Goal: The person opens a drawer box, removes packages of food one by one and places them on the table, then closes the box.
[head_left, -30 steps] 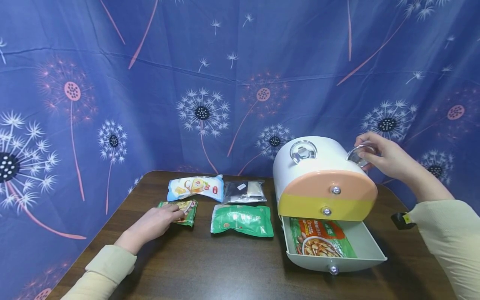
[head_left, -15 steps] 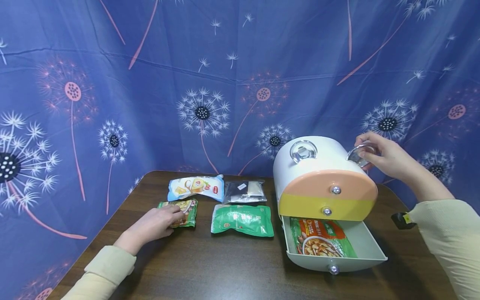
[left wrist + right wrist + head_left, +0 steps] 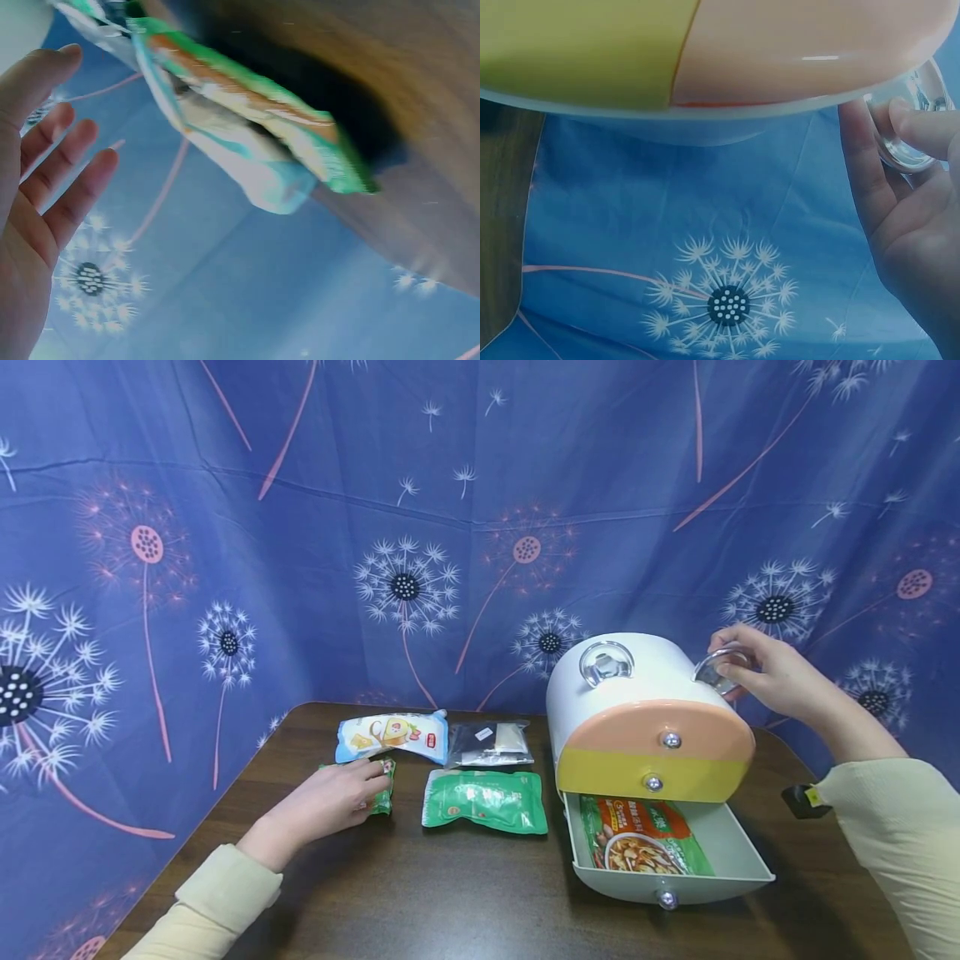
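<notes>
My left hand (image 3: pixel 326 806) hovers over a small green food packet (image 3: pixel 386 789), covering most of it in the head view. In the left wrist view, its fingers are spread apart from the packet and hold nothing. My right hand (image 3: pixel 780 677) pinches a silver ear-shaped ring (image 3: pixel 711 673) on the right top of a white rounded drawer box (image 3: pixel 637 664). The thumb lies against the ring in the right wrist view. The box's lowest drawer (image 3: pixel 615 885) stands pulled out, and a red and green food packet (image 3: pixel 645 843) lies inside it.
A green pouch (image 3: pixel 483 802) lies on the brown table (image 3: pixel 450 893) between the left hand and the box. Behind are a white and blue packet (image 3: pixel 393 737) and a black bag (image 3: pixel 487 743). A dandelion-patterned blue cloth (image 3: pixel 480 485) hangs behind the table.
My left hand has shifted slightly up and to the right over the small green packet, hiding more of it. The right hand and the drawer box stay still.
</notes>
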Demonstrator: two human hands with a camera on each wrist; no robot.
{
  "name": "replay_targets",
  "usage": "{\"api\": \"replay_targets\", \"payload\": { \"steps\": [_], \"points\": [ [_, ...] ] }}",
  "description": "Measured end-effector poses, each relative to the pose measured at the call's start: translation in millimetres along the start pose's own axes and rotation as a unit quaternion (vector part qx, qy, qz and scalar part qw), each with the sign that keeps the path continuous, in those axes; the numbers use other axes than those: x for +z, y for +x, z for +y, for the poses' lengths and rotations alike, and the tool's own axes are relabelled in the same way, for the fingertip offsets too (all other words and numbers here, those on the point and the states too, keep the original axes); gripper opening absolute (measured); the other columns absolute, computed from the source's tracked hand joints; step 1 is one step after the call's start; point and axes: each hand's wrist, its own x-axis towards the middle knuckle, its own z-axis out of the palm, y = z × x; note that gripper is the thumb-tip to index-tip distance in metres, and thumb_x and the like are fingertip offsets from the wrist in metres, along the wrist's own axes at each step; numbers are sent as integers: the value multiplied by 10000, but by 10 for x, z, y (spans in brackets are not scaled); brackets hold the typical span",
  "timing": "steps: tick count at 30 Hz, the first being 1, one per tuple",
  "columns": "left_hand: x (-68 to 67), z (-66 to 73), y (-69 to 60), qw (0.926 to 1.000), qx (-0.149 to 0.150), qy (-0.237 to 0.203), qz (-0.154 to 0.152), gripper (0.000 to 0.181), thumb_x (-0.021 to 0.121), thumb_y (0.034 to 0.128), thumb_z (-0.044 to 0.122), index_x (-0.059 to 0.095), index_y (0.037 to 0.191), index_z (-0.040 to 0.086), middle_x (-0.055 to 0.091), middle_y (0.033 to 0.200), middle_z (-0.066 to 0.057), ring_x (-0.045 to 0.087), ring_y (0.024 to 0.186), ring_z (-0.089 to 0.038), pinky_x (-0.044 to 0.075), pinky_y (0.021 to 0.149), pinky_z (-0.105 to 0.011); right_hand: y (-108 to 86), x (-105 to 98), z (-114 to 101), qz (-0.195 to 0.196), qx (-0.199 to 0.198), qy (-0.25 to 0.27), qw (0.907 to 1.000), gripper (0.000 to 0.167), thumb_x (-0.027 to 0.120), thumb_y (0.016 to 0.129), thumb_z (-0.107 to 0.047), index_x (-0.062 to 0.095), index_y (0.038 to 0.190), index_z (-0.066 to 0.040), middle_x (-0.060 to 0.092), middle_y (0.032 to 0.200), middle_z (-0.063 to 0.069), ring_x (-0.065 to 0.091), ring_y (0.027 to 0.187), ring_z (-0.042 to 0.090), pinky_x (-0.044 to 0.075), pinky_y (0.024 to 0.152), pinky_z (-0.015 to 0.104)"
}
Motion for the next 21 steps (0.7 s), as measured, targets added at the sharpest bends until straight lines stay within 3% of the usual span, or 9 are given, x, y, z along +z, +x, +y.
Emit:
{"api": "replay_targets", "payload": {
  "steps": [2, 5, 8, 9, 12, 15, 21],
  "points": [
    [-65, 41, 55, 9999, 72, 28, -68, 371, 808, 651, 135, 619, 966, 181, 582, 949, 34, 579, 826, -130, 467, 540, -253, 2, 5, 8, 23, -13, -5, 10000, 258, 465, 974, -86, 415, 1226, -113, 480, 1247, 200, 534, 847, -92, 557, 628, 289],
    [-161, 112, 134, 9998, 176, -15, -63, 431, 835, 643, 187, 613, 1013, 177, 567, 941, 43, 572, 862, -134, 501, 620, -269, 1, 14, 19, 62, -60, -4, 10000, 266, 465, 972, -76, 414, 1231, -105, 488, 1232, 204, 627, 912, 125, 559, 629, 303],
    [-242, 195, 223, 9995, 303, 0, 111, 430, 826, 650, 192, 616, 1025, 183, 542, 895, 65, 543, 824, -118, 500, 631, -271, 1, 17, 30, 68, -58, -9, 10000, 289, 468, 969, -72, 409, 1250, -110, 497, 1224, 212, 617, 963, 337, 561, 634, 317],
    [-263, 222, 252, 9993, 341, 13, 172, 425, 820, 652, 188, 617, 1025, 183, 542, 891, 67, 539, 818, -118, 498, 633, -272, 0, 14, 32, 63, -60, -2, 10000, 297, 469, 969, -72, 407, 1256, -111, 500, 1223, 217, 624, 957, 313, 561, 636, 320],
    [-314, 306, 349, 9979, 510, 21, 386, 411, 789, 659, 145, 626, 1034, 178, 549, 888, 61, 541, 807, -121, 496, 655, -277, -1, 8, 37, 39, -58, 41, 10000, 306, 473, 968, -78, 407, 1265, -115, 510, 1211, 230, 630, 868, 71, 560, 637, 315],
    [-363, 397, 454, 9957, 757, -4, 530, 369, 758, 680, 115, 623, 1021, 160, 555, 885, 48, 543, 809, -123, 492, 681, -269, -2, 5, 29, 16, -39, 31, 10000, 304, 476, 970, -91, 412, 1266, -122, 516, 1214, 233, 520, 769, -145, 559, 637, 304],
    [-462, 579, 701, 9929, 1076, -9, 509, 324, 769, 733, 182, 583, 998, 172, 551, 905, 61, 531, 836, -108, 475, 674, -231, -5, 6, 31, -8, -83, 45, 10000, 294, 464, 975, -95, 424, 1266, -119, 512, 1237, 248, 521, 771, -156, 557, 631, 299]
  ]
}}
